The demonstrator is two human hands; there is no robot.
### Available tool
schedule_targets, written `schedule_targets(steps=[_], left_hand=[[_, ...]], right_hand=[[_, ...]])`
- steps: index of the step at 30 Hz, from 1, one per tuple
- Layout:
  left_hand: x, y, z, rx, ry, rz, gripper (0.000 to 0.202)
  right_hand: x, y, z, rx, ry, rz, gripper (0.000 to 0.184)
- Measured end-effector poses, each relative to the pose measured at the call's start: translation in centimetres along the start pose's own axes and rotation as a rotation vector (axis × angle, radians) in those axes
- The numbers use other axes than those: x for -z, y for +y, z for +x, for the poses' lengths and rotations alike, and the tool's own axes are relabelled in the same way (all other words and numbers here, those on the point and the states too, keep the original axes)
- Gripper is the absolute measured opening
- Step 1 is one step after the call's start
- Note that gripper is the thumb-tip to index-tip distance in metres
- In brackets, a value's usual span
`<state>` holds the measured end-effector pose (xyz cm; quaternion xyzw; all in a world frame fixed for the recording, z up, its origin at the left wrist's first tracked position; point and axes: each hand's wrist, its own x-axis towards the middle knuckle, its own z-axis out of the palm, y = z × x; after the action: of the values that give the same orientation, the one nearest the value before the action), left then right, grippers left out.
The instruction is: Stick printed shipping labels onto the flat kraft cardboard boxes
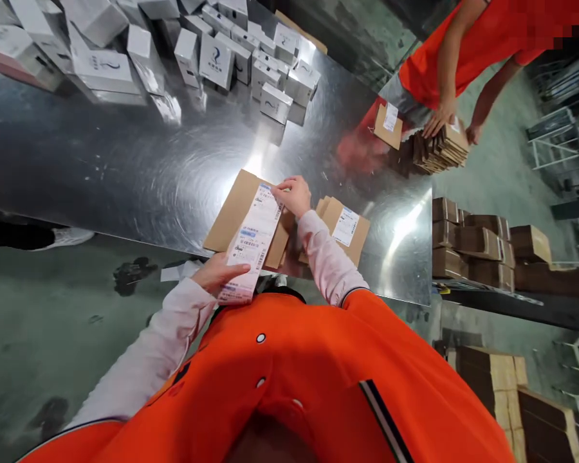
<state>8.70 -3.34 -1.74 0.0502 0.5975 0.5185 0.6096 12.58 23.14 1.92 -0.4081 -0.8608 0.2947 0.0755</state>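
Observation:
A long strip of printed shipping labels (251,239) lies across a flat brown cardboard box (231,212) at the near edge of the steel table (125,173). My left hand (217,271) grips the strip's near end, thumb on top. My right hand (294,194) pinches the strip's far end with closed fingers. Just right of my right forearm sits a second brown box (359,235) with a white label (346,226) stuck on it.
Many white product boxes (217,61) crowd the table's far side. Another person in orange handles a stack of flat cartons (439,151) at the far right, beside a labelled carton (387,125). Stacked brown boxes (482,244) stand right of the table.

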Motion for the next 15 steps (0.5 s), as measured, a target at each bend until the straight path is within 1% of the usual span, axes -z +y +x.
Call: schedule_targets(steps=[3,6,7,9,10,11,13,15], left_hand=[[0.7,-0.1,0.2,0.054,0.017,-0.043,0.063],[1.2,-0.4,0.1,0.087,0.041,-0.051,0.06],[1.5,-0.7,-0.1,0.091,0.058,-0.036,0.059],[2.2,-1.9,-1.0,0.121,0.086,0.027,0.057],[2.6,-2.6,-1.6,0.154,0.09,0.07,0.055],[3.1,-3.4,-2.4,0.19,0.086,0.113,0.052],[4.2,-4.6,-4.1,0.23,0.085,0.172,0.049],[5.2,-4.8,-5.5,0.195,0.14,0.191,0.05]], right_hand=[[-1.4,0.4,1.7,-0.008,0.005,-0.05,0.02],[-2.6,1.0,1.8,-0.037,0.0,-0.112,0.023],[-2.8,1.2,1.8,-0.053,0.009,-0.133,0.027],[-3.3,1.5,2.0,-0.058,0.048,-0.173,0.043],[-3.6,1.6,2.1,-0.026,0.057,-0.193,0.052],[-4.0,1.6,2.3,0.035,0.047,-0.216,0.06],[-4.8,1.1,2.2,0.214,-0.042,-0.265,0.067],[-5.7,0.4,1.2,0.371,-0.152,-0.317,0.068]])
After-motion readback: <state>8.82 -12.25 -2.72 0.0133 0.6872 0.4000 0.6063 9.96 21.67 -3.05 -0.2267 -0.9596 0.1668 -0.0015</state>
